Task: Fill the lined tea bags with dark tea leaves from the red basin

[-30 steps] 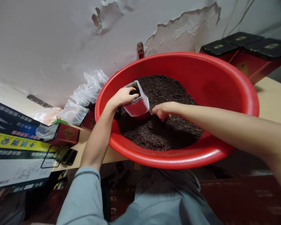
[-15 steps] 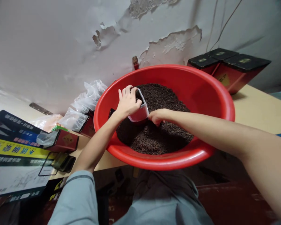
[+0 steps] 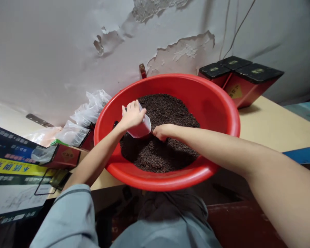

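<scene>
A wide red basin (image 3: pixel 217 103) holds a heap of dark, loose, leaf-like bits (image 3: pixel 167 106). Over the heap, my left hand (image 3: pixel 133 115) grips a small tin (image 3: pixel 141 128) with a whitish, pinkish side, its fingers over the top edge. The tin is tilted and low against the dark bits. Just right of it, my right hand (image 3: pixel 163 132) is down at the heap with its fingers curled; what they hold, if anything, is hidden.
Red tins with black lids (image 3: pixel 258 74) stand behind the basin at the right. At the left are plastic bags (image 3: pixel 72 132), another red tin (image 3: pixel 64 156) and a printed box (image 3: pixel 15 168). A peeling wall (image 3: pixel 67 44) rises behind the table (image 3: pixel 268 120).
The view has shifted, so the basin appears further left. The tin in my left hand has tipped, and its opening no longer shows clearly. My right hand remains beside it.
</scene>
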The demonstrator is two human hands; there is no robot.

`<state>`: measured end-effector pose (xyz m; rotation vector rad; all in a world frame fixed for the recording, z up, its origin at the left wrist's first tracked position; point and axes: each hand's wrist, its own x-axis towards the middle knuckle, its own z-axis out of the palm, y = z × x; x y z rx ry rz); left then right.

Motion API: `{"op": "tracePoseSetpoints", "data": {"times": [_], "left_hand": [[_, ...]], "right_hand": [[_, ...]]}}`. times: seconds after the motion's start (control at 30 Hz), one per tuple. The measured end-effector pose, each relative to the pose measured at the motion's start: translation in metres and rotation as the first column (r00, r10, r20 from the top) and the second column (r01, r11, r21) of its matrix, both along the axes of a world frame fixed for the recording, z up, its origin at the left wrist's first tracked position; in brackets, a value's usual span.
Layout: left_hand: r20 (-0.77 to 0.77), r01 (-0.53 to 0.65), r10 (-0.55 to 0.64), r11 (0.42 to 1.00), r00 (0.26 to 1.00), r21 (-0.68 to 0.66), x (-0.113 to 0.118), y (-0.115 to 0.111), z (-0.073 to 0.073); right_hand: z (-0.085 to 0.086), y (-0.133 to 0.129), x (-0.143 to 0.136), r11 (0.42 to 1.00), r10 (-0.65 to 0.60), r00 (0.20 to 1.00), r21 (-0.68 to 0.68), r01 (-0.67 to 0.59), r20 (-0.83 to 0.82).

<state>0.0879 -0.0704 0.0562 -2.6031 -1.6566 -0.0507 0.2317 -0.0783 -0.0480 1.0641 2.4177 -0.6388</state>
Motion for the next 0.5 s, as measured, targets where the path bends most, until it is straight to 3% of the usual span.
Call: {"op": "tracePoseSetpoints", "data": {"times": [0.13, 0.27, 0.37, 0.5], "left_hand": [[0.040, -0.085, 0.088, 0.994, 0.995, -0.069, 0.0083, -0.0003, -0.0004], [0.026, -0.002, 0.002, 1.000, 1.000, 0.009, 0.0098, -0.0043, -0.0040], [0.041, -0.090, 0.093, 0.994, 0.995, -0.068, 0.0048, -0.0006, -0.0067], [0.047, -0.053, 0.054, 0.998, 0.997, -0.024, 0.0039, 0.0032, -0.0075]], "right_hand": [[0.0044, -0.0036, -0.0021, 0.999, 0.023, 0.995, 0.028, -0.026, 0.093], [0.0064, -0.0047, 0.0001, 0.998, 0.031, 0.994, 0.050, -0.037, 0.108], [0.0061, -0.0034, 0.0000, 0.998, 0.016, 0.994, 0.053, -0.022, 0.107], [0.0025, -0.0002, -0.0002, 0.999, -0.025, 0.997, 0.041, 0.022, 0.075]]}}
